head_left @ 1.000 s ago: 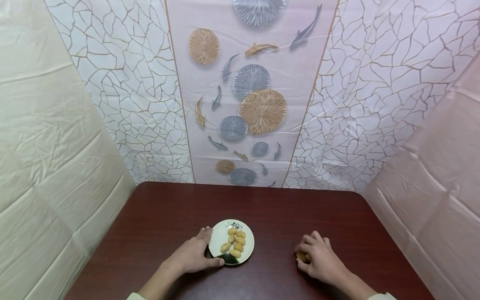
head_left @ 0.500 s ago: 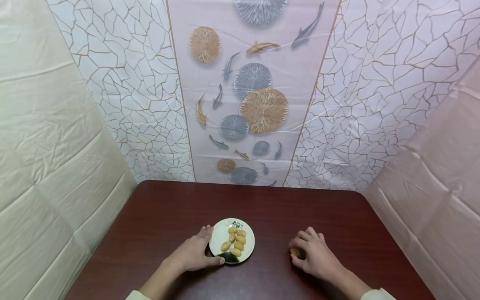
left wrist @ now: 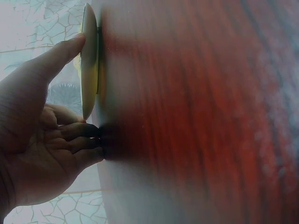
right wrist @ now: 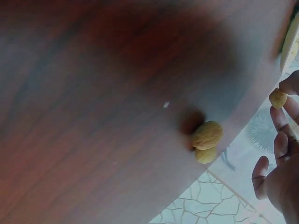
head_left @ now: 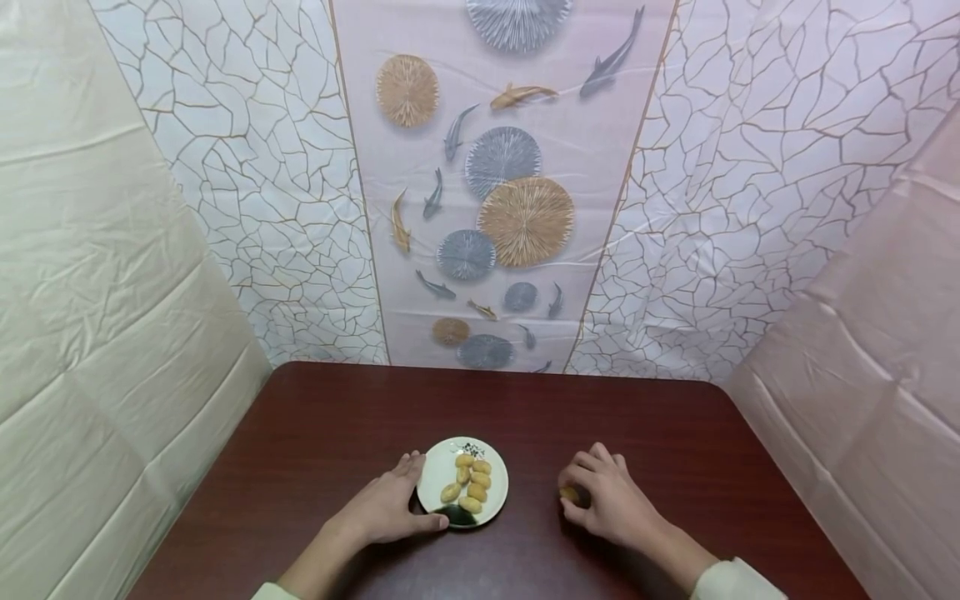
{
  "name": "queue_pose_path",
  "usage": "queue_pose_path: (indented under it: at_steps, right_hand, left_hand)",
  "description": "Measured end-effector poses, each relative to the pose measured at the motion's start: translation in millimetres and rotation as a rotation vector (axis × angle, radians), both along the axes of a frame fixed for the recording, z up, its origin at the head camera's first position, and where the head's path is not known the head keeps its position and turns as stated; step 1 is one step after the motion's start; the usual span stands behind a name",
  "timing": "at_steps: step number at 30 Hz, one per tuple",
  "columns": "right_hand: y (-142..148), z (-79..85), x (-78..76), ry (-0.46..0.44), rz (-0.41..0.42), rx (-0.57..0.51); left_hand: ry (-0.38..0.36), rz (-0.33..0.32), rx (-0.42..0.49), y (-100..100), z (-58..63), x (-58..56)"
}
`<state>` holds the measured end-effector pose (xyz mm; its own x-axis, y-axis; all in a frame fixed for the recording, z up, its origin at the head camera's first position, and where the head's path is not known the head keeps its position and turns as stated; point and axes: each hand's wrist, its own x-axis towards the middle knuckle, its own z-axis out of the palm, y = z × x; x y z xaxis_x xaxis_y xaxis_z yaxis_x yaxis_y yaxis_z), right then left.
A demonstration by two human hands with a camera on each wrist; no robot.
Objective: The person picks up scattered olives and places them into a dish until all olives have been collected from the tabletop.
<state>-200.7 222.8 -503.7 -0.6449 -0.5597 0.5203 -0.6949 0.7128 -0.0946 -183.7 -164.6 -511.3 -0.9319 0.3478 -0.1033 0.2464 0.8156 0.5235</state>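
A small round plate (head_left: 498, 492), whitish with a dark green patch, stands on the table. Several oval yellow-brown pieces (head_left: 478, 492), wrinkled like dried fruit or nuts, lie on it. My left hand (head_left: 386, 504) holds the plate at its left side, thumb on the near rim and index finger against the edge. Right of the plate, my right hand (head_left: 611, 500) pinches one similar yellow-brown piece (right wrist: 278, 98) between thumb and fingertips. Two more loose pieces (right wrist: 208, 135) rest on the table in the right wrist view; that hand hides them in the head view.
The dark red-brown table (head_left: 360, 408) reaches back to a patterned cloth wall (head_left: 525, 317). Cream cloth hangs at the left (head_left: 112, 333) and right (head_left: 862, 333). A tiny white speck (right wrist: 166, 104) lies on the table near the loose pieces.
My right hand has moved left, toward the plate, carrying one piece away from where several lay under it. The left hand and the plate have stayed in place.
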Motion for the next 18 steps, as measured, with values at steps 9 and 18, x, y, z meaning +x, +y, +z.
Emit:
queue_pose_path:
  at_steps: [9,18]
  right_hand:
    - [-18,6.6,-4.7,-0.021,0.007,-0.003]
    - [-33,10.0,-9.8,-0.087,-0.002,-0.001]
  left_hand:
    - [-0.002,0.0,0.007,-1,1.8,0.5]
    - [0.011,-0.005,0.011,-1,-0.4,0.4]
